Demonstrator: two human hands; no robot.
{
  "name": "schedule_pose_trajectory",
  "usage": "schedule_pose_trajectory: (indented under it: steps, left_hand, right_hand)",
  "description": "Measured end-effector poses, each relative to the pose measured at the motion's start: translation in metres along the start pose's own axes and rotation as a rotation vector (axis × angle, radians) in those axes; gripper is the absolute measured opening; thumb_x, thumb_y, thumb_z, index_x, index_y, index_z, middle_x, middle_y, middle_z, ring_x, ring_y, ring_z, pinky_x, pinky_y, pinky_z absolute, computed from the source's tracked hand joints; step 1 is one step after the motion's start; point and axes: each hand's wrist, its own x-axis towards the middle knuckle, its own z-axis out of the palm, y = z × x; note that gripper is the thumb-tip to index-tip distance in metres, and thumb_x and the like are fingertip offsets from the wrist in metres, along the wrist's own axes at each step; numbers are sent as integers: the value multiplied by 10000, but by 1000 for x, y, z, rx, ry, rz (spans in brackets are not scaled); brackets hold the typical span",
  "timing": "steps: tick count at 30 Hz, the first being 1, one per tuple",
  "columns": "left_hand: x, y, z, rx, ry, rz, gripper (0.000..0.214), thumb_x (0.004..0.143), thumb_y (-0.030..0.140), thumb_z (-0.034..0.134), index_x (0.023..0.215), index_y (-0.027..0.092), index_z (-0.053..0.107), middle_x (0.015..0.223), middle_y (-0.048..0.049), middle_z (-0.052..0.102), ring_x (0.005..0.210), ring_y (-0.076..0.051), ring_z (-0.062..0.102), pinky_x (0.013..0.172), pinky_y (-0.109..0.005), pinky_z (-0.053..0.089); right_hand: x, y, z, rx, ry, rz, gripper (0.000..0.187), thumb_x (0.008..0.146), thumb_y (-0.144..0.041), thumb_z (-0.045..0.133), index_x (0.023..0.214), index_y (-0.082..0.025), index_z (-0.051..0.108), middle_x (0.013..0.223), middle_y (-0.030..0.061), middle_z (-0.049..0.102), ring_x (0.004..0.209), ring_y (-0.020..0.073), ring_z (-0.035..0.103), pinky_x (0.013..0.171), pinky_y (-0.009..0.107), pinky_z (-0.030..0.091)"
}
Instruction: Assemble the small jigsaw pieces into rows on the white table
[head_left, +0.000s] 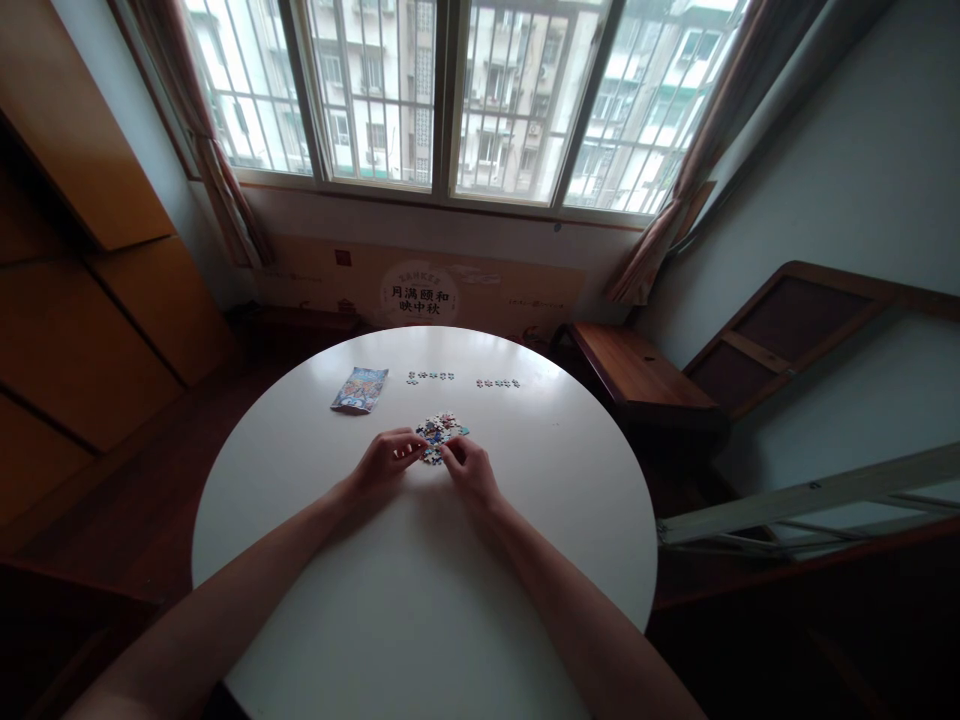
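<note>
A heap of loose jigsaw pieces, mixed in colour with some white ones, lies near the middle of the round white table. At the heap's near left edge is my left hand, its fingers curled and the thumb and fingertips drawn together. My right hand pinches at the near right edge, thumb against the fingers. Both sets of fingertips touch or hover just over the pieces. Anything between them is too small and partly hidden to make out.
Beyond the heap, a short row of jigsaw pieces lies left of another row. A colourful printed packet rests farther left. A wooden bench stands past the table's right edge, and a barred window fills the back.
</note>
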Motion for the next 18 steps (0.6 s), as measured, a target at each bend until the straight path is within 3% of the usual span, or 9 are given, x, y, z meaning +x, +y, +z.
schedule_pose_trajectory:
  steps: [18]
  left_hand:
    - [1,6,0,47,-20,-75,180,836,282,560,826,154,685,726,-30,643,564,-92,542,554,-195,439]
  right_hand:
    - [0,1,1,1,3,-10,230,812,-332,508,735,-149,625,644,15,593,585,128,512,566,223,382]
